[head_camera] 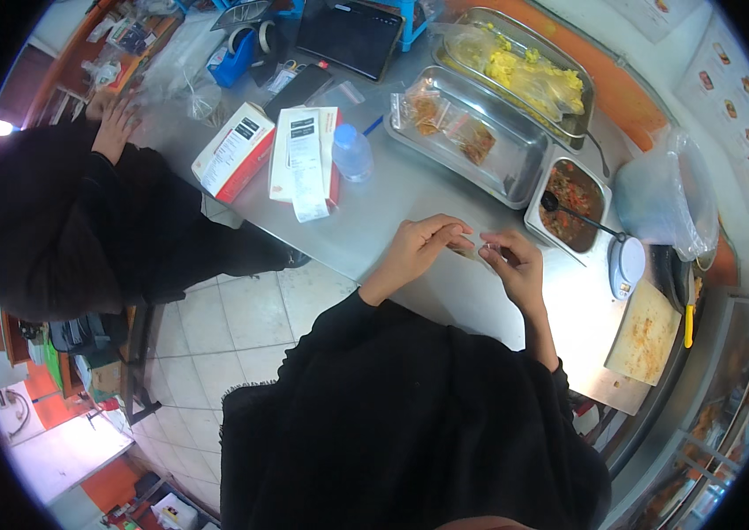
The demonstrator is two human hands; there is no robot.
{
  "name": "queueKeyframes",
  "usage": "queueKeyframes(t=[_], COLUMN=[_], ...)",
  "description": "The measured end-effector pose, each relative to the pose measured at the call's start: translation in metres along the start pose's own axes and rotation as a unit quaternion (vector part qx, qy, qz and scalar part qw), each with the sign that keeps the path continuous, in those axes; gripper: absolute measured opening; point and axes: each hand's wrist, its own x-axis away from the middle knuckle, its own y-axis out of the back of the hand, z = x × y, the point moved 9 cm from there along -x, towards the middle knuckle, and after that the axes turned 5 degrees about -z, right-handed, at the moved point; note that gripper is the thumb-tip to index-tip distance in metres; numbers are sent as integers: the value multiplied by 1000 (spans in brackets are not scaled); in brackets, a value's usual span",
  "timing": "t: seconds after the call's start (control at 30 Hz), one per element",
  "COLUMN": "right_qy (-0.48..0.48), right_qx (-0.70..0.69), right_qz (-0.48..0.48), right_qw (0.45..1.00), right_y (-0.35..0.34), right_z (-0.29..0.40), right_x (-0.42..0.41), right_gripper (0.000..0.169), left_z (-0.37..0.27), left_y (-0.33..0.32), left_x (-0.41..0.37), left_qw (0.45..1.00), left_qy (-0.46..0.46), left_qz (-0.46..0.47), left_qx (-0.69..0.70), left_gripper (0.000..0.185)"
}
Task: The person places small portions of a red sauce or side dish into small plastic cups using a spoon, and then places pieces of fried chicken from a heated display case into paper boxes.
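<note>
Over the metal table (pixel 414 192), my left hand (pixel 424 245) and my right hand (pixel 512 265) face each other with fingertips bent inward. Between them is a small clear plastic bag (pixel 464 252) with something brownish in it, mostly hidden by my fingers. Both hands appear to pinch its edges. Just beyond, a steel tray (pixel 513 175) holds filled zip bags (pixel 474 138). Right of my hands stands a steel container (pixel 604 211) of chopped red and brown relish (pixel 573 192). A black ladle (pixel 580 215) rests in it.
A small scale (pixel 627 262) and a stained cutting board (pixel 646 331) lie at the right. Yellow food (pixel 527 73) in plastic fills a rear tray. Boxes (pixel 301 146), a water bottle (pixel 352 156) and a tape dispenser (pixel 234 63) stand left. Another person (pixel 83 218) sits at the table's left end.
</note>
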Motion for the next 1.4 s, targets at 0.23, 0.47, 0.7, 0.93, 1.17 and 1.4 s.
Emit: queueKeyframes(t=[0.23,0.47,0.7,0.93,1.17,1.4], right_qy=[-96,-122,-106,-124,-100,-48], right_qx=[-49,-116,-130,-148,-114,100], right_qz=[45,-8,24,67,36,-107], right_qw=[993,986,986,979,988,988], right_y=[-38,-33,-37,-60,-58,-5], right_z=[-23,-39,-44,-35,-26,-15], right_x=[-27,-31,-30,-29,-33,-60], right_gripper=[37,52,68,76,77,36], left_z=[17,23,6,-9,-9,-21], left_y=[35,58,56,44,44,69], left_x=[-28,-38,-35,-35,-39,-53], left_qw=[991,999,992,970,972,962], left_qy=[-7,18,-30,-90,-102,-148], left_qz=[53,33,81,112,108,12], left_qx=[-120,-23,-93,-197,-182,-228], left_gripper=[18,11,8,6,7,22])
